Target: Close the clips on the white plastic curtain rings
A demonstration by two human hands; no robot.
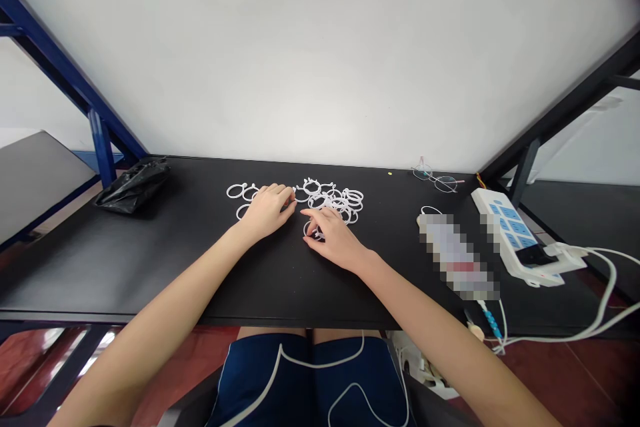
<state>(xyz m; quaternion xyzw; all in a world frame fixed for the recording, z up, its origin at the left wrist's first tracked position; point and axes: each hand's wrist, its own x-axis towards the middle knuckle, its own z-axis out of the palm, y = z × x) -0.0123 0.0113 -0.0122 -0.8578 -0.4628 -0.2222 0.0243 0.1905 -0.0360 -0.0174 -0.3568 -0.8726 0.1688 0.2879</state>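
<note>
White rings (pixel 341 201) w/ small nubs, all on the desk (pixel 280 287). Which step's in hand, d'you reckon?

Handling loose rings, I'd say; both hands are down among 'em

What's L hand (pixel 271 208) doing?

Over the left-side rings, palm down, fingers curled, thumb near the forefinger. Tips partly hidden, so can't tell if it's got one

& R hand (pixel 334 233)?

At the near edge of the main heap. Thumb & forefinger apart, w/ ring parts showing in the gap. Can't tell if they're gripped

Where's the rest?

Most are heaped just beyond R hand, overlapping. A few lie beside L hand on its outer side, & some sit between the two hands, toward the wall (pixel 320 67)

What does the next move call for?

Only a judgement: a light pinch on one rim & a slow lift, b/c overlapping rings could snag on the nubs. Can't tell if any are really linked

Anything close enough to knock?

Prob not. Glasses (pixel 433 178), a blurred slab (pixel 456 257) & the power strip (pixel 511 227) are well off to the right, bag (pixel 134 187) far left
</note>
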